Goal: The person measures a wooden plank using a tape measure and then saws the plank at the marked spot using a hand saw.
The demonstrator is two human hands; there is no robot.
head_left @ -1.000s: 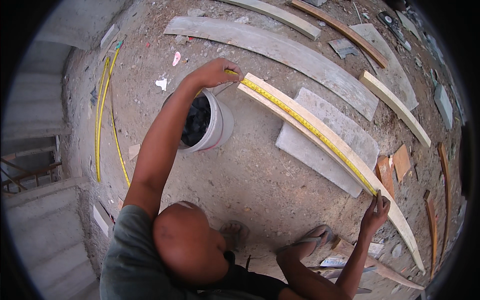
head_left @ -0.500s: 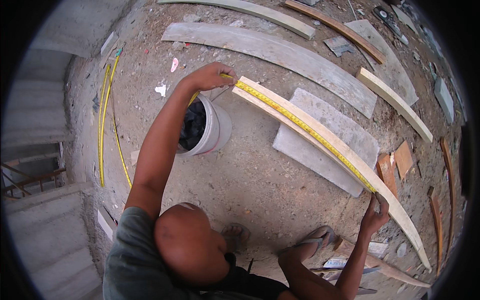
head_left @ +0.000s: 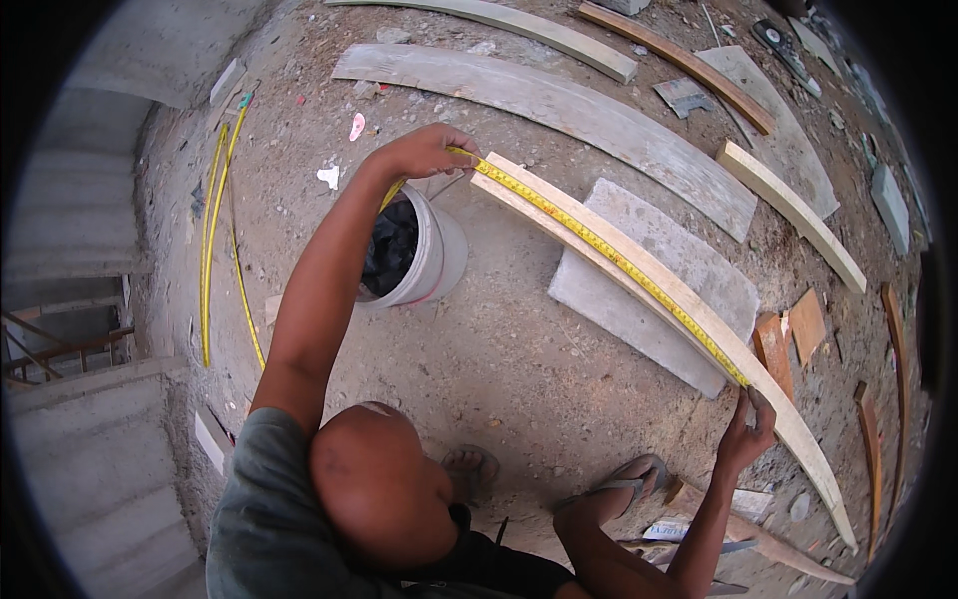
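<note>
Head view: left hand [head_left: 427, 153] at the near-bucket end of the pale wooden plank [head_left: 667, 282], fingers narrow, pinching the yellow tape measure [head_left: 597, 238]. Right hand [head_left: 746, 431] well down the plank, fingers narrow, holding the other end of the tape at the plank's lower edge; exact finger contact too small to tell. Tape lies straight along the plank between the hands; plank runs on past the right hand toward lower right. Curve in it = fisheye.

Plank sits across a grey concrete slab [head_left: 631, 325], slab showing on both sides. Tape also passes behind the left forearm; yellow lengths of it are looped on the ground at far left [head_left: 212, 260], link hidden by the arm.

White bucket [head_left: 449, 250] just below the left hand, dark stuff inside, partly covered by the forearm. Long grey board [head_left: 559, 118] beyond the plank, roughly alongside. Shorter pale beam [head_left: 798, 217] and brown strip [head_left: 689, 66] farther out, upper right. Brown offcut [head_left: 773, 351] close by the plank, near the right hand. Sandalled feet on the dirt ground below the slab.
</note>
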